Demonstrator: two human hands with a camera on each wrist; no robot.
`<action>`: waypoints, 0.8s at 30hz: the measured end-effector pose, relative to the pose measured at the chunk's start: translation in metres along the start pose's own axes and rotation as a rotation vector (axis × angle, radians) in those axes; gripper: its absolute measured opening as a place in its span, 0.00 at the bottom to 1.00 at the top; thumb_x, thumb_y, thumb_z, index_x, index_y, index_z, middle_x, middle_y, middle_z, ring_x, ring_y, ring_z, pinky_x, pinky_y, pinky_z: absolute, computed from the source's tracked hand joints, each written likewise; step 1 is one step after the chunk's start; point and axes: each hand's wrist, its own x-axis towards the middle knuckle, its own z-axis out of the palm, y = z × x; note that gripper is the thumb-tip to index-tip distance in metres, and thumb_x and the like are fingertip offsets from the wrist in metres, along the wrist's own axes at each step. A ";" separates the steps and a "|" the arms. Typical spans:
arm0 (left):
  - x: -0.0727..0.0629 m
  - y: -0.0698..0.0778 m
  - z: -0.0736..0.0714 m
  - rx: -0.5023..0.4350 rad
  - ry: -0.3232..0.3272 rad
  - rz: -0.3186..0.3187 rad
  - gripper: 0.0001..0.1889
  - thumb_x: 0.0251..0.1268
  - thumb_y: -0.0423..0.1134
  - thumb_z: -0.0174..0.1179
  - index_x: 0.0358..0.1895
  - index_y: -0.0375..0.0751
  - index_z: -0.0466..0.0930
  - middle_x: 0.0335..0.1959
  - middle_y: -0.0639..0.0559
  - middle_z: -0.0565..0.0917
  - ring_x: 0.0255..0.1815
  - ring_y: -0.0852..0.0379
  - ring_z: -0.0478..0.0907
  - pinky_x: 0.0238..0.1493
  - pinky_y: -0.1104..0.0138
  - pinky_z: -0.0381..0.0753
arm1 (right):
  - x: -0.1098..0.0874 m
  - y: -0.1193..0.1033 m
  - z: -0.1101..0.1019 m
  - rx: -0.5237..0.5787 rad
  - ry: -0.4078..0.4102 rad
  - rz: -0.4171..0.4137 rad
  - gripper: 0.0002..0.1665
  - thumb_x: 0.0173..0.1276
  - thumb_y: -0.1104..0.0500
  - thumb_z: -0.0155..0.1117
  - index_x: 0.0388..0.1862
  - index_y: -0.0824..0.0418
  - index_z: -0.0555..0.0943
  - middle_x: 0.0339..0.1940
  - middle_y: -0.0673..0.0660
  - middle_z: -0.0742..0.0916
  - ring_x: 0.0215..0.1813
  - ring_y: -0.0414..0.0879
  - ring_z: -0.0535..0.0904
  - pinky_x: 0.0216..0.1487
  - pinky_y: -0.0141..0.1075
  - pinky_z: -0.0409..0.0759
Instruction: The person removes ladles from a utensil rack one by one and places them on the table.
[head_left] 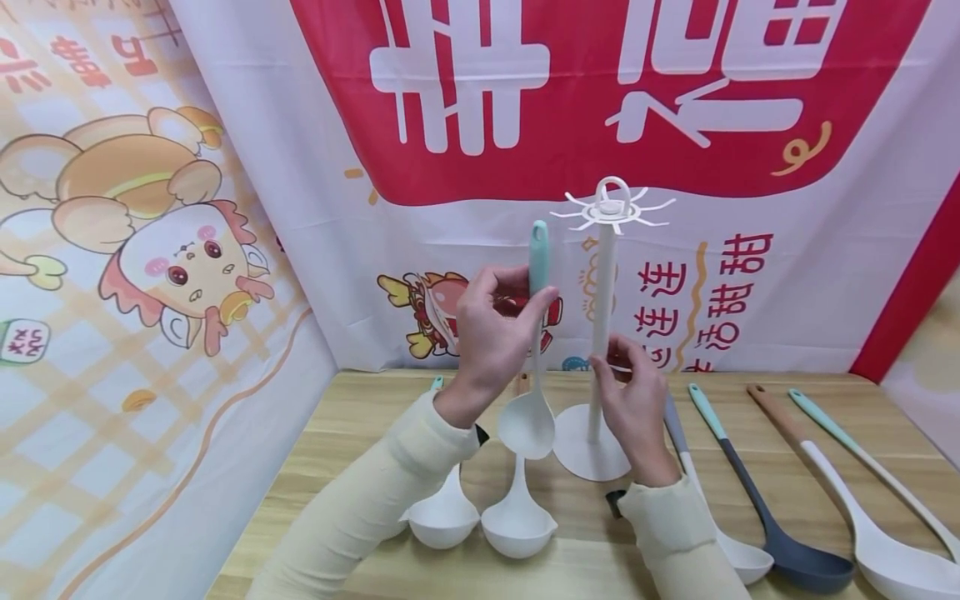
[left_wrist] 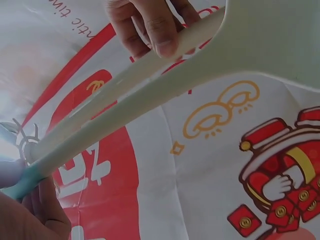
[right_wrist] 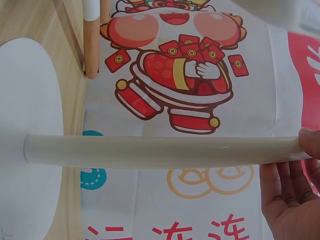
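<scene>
My left hand point(head_left: 491, 327) pinches the teal handle of a white ladle point(head_left: 527, 425), which hangs upright with its bowl down, left of a white utensil stand point(head_left: 603, 308). With my right hand point(head_left: 634, 402) I grip the middle of the stand's pole. Hooks point(head_left: 615, 215) spread out round the top of the pole, under a loop, and nothing hangs on them. The stand's round base point(right_wrist: 30, 100) rests on the table. In the left wrist view, the ladle's handle point(left_wrist: 125, 107) slants alongside the pole, apart from the fingers of my right hand.
Two white ladles with pouring lips point(head_left: 519, 525) lie in front of my left arm, partly hidden. On the right of the wooden table point(head_left: 585, 558) lie several more utensils, among them a dark ladle point(head_left: 810, 567) and a wood-handled white one point(head_left: 900, 557). A printed cloth point(head_left: 300, 167) hangs behind.
</scene>
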 end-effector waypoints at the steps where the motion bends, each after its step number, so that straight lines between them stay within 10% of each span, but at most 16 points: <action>1: 0.000 -0.002 -0.003 0.004 0.000 -0.002 0.18 0.64 0.35 0.75 0.52 0.32 0.82 0.46 0.41 0.87 0.40 0.50 0.88 0.39 0.69 0.90 | 0.000 0.000 0.000 -0.001 0.000 0.004 0.22 0.75 0.61 0.69 0.66 0.63 0.79 0.56 0.64 0.88 0.57 0.57 0.87 0.60 0.55 0.88; 24: 0.003 -0.068 -0.104 0.195 0.020 -0.081 0.16 0.64 0.32 0.75 0.49 0.30 0.82 0.43 0.39 0.88 0.37 0.65 0.82 0.33 0.79 0.83 | 0.001 0.000 0.001 -0.013 0.005 -0.015 0.22 0.76 0.61 0.68 0.66 0.63 0.79 0.55 0.62 0.88 0.57 0.54 0.87 0.59 0.52 0.89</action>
